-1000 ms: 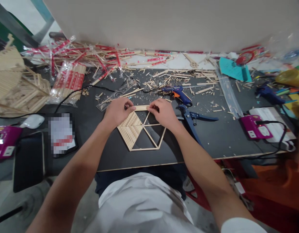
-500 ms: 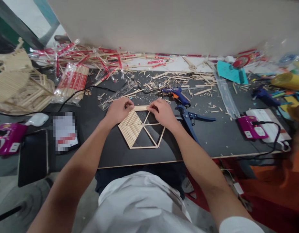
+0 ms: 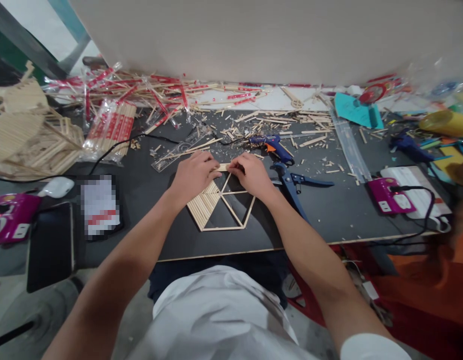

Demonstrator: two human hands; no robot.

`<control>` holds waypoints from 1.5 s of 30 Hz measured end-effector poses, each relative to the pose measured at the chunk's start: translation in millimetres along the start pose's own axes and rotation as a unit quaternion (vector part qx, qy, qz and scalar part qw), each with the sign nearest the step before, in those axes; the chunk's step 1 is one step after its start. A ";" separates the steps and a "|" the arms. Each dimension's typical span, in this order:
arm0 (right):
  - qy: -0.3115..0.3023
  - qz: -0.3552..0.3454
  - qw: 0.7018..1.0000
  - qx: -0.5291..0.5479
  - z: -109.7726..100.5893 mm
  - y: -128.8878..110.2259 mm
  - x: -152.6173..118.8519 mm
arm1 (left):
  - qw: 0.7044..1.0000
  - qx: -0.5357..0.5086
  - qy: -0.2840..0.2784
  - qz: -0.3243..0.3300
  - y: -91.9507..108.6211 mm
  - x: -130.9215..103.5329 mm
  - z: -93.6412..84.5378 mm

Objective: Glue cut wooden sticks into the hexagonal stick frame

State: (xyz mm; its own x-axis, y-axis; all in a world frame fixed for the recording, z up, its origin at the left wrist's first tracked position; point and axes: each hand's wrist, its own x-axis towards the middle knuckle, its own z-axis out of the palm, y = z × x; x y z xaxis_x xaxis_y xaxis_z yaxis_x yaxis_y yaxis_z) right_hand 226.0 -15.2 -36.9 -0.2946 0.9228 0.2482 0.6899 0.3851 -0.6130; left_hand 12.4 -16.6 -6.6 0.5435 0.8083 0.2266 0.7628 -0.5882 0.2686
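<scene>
A hexagonal frame of wooden sticks (image 3: 231,228) lies flat on the dark table, with spokes meeting in its middle. Its left sections are filled with rows of sticks; the lower and right ones show bare table. Along the far edge of the frame run a few wooden sticks (image 3: 224,167). My left hand (image 3: 196,172) is closed over the left part of these sticks, its fingertips near their middle, and covers the upper left of the hexagon. My right hand (image 3: 250,172) pinches the right end of the same sticks. Exactly which stick each hand grips is partly hidden by the fingers.
Right of the frame lies a blue cutter (image 3: 291,185), with a blue glue gun (image 3: 278,149) behind it. Stick offcuts (image 3: 261,120) and bundled chopsticks (image 3: 114,125) cover the back. Phones (image 3: 51,245) and a purple power strip (image 3: 391,196) lie at the sides.
My left hand has slid to the right along the far-edge sticks, closer to my right hand, and now covers more of the filled section. My right hand has barely moved.
</scene>
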 end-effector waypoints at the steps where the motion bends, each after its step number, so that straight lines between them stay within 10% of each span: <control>1: 0.000 -0.003 1.000 0.003 -1.1 0.0 0.1 | 1.000 0.016 -0.002 0.010 2.2 0.6 1.3; 8: 0.191 0.099 0.970 -0.115 -39.4 29.3 -1.3 | 0.999 0.010 0.035 -0.001 -3.2 0.3 9.1; 14: 0.140 0.274 0.923 -0.231 -45.3 64.8 0.6 | 0.973 -0.120 0.133 -0.142 -23.1 5.4 16.9; 24: 0.194 0.196 0.940 -0.200 -43.8 57.9 -1.1 | 0.941 -0.194 0.194 -0.198 -26.6 10.1 23.7; 34: 0.052 0.090 0.987 -0.122 -34.6 18.9 -11.9 | 0.924 -0.221 0.200 -0.238 -31.2 13.5 25.0; 45: 0.000 0.072 0.974 -0.213 -21.2 2.7 -7.9 | 0.942 -0.183 0.180 -0.217 -32.1 12.0 27.3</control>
State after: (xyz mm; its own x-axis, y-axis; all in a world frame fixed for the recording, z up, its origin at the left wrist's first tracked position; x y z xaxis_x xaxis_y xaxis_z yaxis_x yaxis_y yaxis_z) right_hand 244.2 -21.3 -24.7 -0.1746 0.9675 0.1829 0.9356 0.2209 -0.2752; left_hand 4.0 12.7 -38.1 0.0036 0.9521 0.3057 0.6774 -0.2272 0.6996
